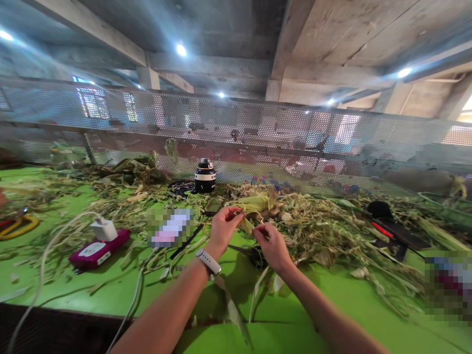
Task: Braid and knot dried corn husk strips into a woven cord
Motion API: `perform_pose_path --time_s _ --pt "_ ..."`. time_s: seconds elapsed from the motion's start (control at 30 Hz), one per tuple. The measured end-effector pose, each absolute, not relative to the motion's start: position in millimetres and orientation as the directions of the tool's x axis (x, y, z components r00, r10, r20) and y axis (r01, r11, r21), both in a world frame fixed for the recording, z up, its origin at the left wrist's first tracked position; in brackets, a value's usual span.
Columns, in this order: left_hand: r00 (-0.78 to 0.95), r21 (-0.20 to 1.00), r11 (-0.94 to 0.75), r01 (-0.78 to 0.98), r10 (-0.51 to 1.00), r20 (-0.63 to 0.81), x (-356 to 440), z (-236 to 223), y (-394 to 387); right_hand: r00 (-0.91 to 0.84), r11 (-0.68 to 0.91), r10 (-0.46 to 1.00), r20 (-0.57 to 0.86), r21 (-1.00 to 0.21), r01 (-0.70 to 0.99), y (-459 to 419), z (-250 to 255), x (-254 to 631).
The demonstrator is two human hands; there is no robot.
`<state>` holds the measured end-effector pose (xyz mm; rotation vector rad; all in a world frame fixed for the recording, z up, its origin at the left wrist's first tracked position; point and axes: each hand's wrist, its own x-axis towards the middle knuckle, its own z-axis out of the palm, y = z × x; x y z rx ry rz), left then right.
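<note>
A green bench (309, 329) is stretching across the view, and dry, curly plant strips (324, 236) are lying all over it. The left hand (221, 231) and right hand (273, 246) are reaching to the middle. A leafy bundle (255, 202) is resting just past them, on the messy strips. It is looking yellow-green and long, with lines down it and a crinkly, browner end on the right. Both hands' fingers are bending in and pinching its loose, pale bits on the near side. A black bottle (205, 183) with a white band is standing behind, to the left.
</note>
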<state>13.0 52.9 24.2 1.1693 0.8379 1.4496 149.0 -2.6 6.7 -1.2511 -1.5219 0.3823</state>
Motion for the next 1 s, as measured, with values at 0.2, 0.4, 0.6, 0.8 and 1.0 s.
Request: perform_pose_path --time_s 0.2,0.4,0.6,0.8,1.0 --pt "-0.023 0.930 -0.187 -0.318 0.982 0.190 10.3 23.0 56.4 0.056 0.370 0.903 0.427 -0.837 0.403 -0.5 -0.3 147.4" --pt "-0.055 0.942 -0.321 -0.094 0.947 0.317 6.8 20.8 60.8 -0.228 0.524 0.695 0.683 -0.264 0.810 -17.3 15.7 147.2" --pt "0.206 0.955 -0.150 -0.256 0.957 0.205 6.1 20.0 58.0 -0.309 0.532 0.571 0.760 -0.056 0.845 -19.2 23.4 151.2" --pt "0.333 0.973 -0.142 -0.182 0.922 0.197 6.6 22.2 53.3 -0.362 0.618 0.595 0.717 -0.121 0.777 -21.2 19.0 144.9" --pt "0.381 0.957 -0.285 -0.053 0.880 0.283 3.3 27.4 53.6 -0.147 0.600 0.589 0.795 -0.308 0.738 -15.5 31.2 159.3"
